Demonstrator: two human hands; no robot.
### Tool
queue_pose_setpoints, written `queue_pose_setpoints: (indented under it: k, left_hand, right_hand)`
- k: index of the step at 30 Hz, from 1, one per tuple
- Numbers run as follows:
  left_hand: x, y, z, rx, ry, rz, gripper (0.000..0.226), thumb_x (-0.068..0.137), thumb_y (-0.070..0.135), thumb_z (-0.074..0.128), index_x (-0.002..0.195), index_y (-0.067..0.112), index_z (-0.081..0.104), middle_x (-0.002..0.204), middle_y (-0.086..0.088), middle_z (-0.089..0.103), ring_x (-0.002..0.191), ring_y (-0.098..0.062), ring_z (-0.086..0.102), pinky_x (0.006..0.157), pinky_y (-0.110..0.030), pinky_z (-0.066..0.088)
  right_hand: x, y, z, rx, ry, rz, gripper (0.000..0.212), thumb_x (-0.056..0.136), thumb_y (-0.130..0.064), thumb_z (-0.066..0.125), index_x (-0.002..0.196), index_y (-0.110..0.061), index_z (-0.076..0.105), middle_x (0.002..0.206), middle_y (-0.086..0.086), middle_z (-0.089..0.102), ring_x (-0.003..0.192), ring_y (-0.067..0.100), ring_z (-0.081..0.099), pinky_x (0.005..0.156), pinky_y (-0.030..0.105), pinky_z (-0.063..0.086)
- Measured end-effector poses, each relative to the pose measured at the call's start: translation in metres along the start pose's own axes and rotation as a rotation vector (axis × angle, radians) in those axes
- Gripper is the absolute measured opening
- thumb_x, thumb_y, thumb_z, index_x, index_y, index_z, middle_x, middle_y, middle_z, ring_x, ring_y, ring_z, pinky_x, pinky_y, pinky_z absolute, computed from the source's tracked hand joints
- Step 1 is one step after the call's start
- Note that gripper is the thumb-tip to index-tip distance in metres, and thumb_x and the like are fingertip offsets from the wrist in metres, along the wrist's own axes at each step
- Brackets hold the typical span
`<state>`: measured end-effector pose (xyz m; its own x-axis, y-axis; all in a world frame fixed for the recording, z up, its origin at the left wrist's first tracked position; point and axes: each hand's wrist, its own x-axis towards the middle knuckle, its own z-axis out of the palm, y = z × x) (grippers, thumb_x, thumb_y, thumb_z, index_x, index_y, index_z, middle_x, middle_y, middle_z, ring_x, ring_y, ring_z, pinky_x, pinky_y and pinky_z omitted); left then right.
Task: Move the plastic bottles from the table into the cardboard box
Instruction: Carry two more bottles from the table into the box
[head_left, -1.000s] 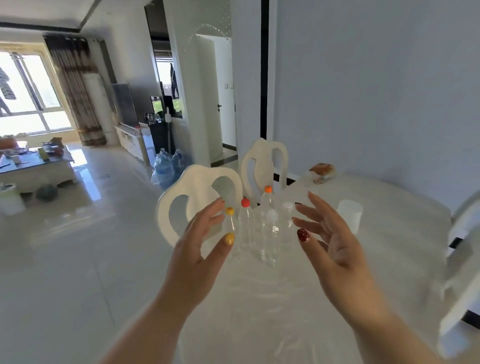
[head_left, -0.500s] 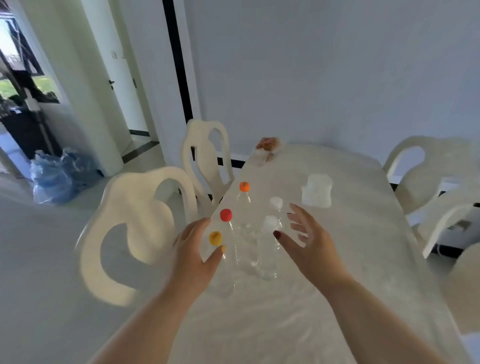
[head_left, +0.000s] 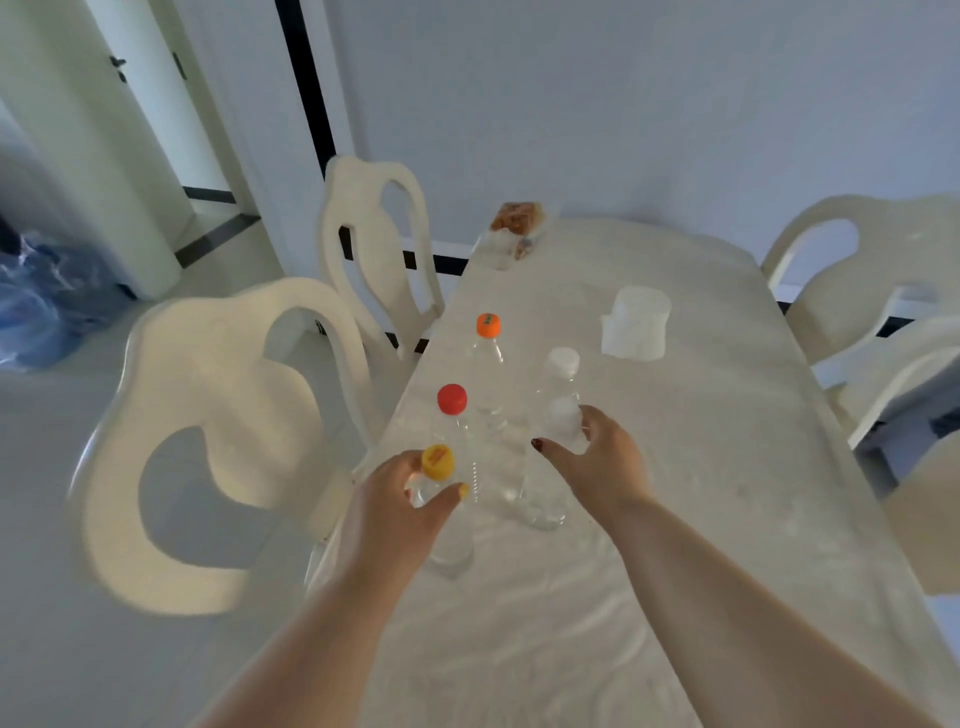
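Two cream chairs (head_left: 223, 441) (head_left: 379, 249) sit at table's left edge, two more chairs (head_left: 862, 260) on the right. White tissue roll (head_left: 635, 330) mid-table, snack pkg (head_left: 517, 218) at far end, blue bags (head_left: 36, 306) on floor left.

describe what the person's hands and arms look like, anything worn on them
Both forearms are bare as far as the view shows, with no sleeves, watch or bracelets visible. The left hand has a yellow-painted thumbnail; the right hand has a dark red one. No rings or gloves can be seen on the fingers.
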<state>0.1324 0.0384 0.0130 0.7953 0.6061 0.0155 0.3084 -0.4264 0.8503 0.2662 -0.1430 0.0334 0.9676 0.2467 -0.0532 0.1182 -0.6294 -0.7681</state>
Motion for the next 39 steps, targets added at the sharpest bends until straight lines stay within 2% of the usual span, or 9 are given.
queue_pose_setpoints:
  k: [6, 9, 10, 12, 16, 20, 29, 34, 39]
  left_hand:
    - [-0.001, -0.003, 0.003, -0.153, -0.005, -0.020, 0.037, 0.066, 0.056, 0.074, 0.101, 0.043, 0.071, 0.104, 0.020, 0.075, 0.104, -0.010, 0.069, 0.094, -0.044, 0.055]
    - [0.000, -0.003, 0.001, -0.190, -0.025, -0.013, 0.036, 0.067, 0.059, 0.074, 0.100, 0.045, 0.072, 0.099, 0.008, 0.078, 0.093, -0.019, 0.070, 0.095, -0.051, 0.055]
    - [0.000, -0.003, 0.001, -0.196, -0.028, -0.009, 0.034, 0.066, 0.059, 0.075, 0.098, 0.046, 0.073, 0.096, 0.006, 0.078, 0.089, -0.016, 0.068, 0.095, -0.051, 0.054]
    - [-0.003, 0.000, -0.001, -0.205, -0.040, 0.007, 0.030, 0.065, 0.056, 0.078, 0.094, 0.048, 0.074, 0.097, 0.017, 0.078, 0.095, -0.006, 0.070, 0.098, -0.045, 0.054]
    - [-0.011, 0.015, -0.001, -0.250, -0.085, 0.062, 0.031, 0.062, 0.054, 0.081, 0.092, 0.049, 0.075, 0.101, 0.024, 0.077, 0.110, -0.004, 0.069, 0.105, -0.040, 0.050]
    - [-0.025, 0.047, 0.002, -0.281, -0.150, 0.155, 0.032, 0.061, 0.054, 0.084, 0.091, 0.045, 0.076, 0.099, 0.023, 0.078, 0.106, -0.002, 0.070, 0.103, -0.041, 0.051]
    - [-0.097, 0.149, 0.038, -0.289, -0.384, 0.379, 0.044, 0.062, 0.051, 0.081, 0.100, 0.028, 0.079, 0.102, 0.016, 0.079, 0.104, 0.001, 0.071, 0.098, -0.025, 0.053]
    - [-0.166, 0.213, 0.082, -0.299, -0.548, 0.483, 0.033, 0.060, 0.044, 0.077, 0.090, 0.029, 0.078, 0.092, 0.025, 0.078, 0.091, 0.009, 0.071, 0.086, -0.009, 0.052]
    - [-0.253, 0.266, 0.142, -0.290, -0.621, 0.577, 0.025, 0.063, 0.044, 0.078, 0.086, 0.033, 0.077, 0.089, 0.026, 0.078, 0.091, 0.008, 0.071, 0.082, -0.007, 0.049]
  right_hand:
    - [0.004, 0.003, 0.008, 0.102, 0.047, 0.001, 0.048, 0.082, -0.038, 0.074, 0.124, -0.018, 0.061, 0.117, 0.000, 0.069, 0.111, 0.024, 0.062, 0.086, 0.032, 0.046]
    - [-0.003, 0.004, 0.006, 0.128, 0.046, 0.000, 0.044, 0.082, -0.035, 0.074, 0.121, -0.018, 0.063, 0.111, -0.002, 0.070, 0.107, 0.022, 0.063, 0.082, 0.029, 0.044]
    - [-0.007, 0.003, 0.003, 0.136, 0.053, -0.005, 0.042, 0.083, -0.034, 0.074, 0.120, -0.020, 0.063, 0.108, -0.004, 0.070, 0.105, 0.021, 0.063, 0.081, 0.028, 0.042]
    - [-0.016, 0.001, -0.007, 0.148, 0.085, -0.020, 0.037, 0.083, -0.035, 0.074, 0.116, -0.022, 0.064, 0.102, -0.009, 0.068, 0.101, 0.018, 0.062, 0.079, 0.026, 0.041]
    - [-0.041, -0.005, -0.040, 0.148, 0.171, -0.047, 0.030, 0.081, -0.041, 0.074, 0.108, -0.031, 0.064, 0.093, -0.021, 0.066, 0.092, 0.004, 0.059, 0.074, 0.023, 0.043]
    - [-0.079, -0.010, -0.084, 0.139, 0.240, -0.063, 0.025, 0.080, -0.043, 0.075, 0.101, -0.039, 0.063, 0.090, -0.026, 0.066, 0.089, -0.020, 0.054, 0.070, 0.012, 0.040]
    - [-0.195, 0.019, -0.199, 0.100, 0.426, -0.017, 0.032, 0.074, -0.049, 0.072, 0.102, -0.035, 0.070, 0.094, -0.018, 0.074, 0.098, 0.002, 0.066, 0.080, 0.026, 0.050]
    - [-0.266, 0.059, -0.273, 0.068, 0.516, 0.060, 0.042, 0.070, -0.056, 0.070, 0.107, -0.037, 0.070, 0.099, -0.017, 0.074, 0.100, 0.004, 0.067, 0.088, 0.037, 0.054]
    - [-0.337, 0.118, -0.355, 0.017, 0.615, 0.104, 0.046, 0.070, -0.059, 0.069, 0.108, -0.034, 0.071, 0.100, -0.014, 0.075, 0.100, 0.006, 0.067, 0.088, 0.039, 0.054]
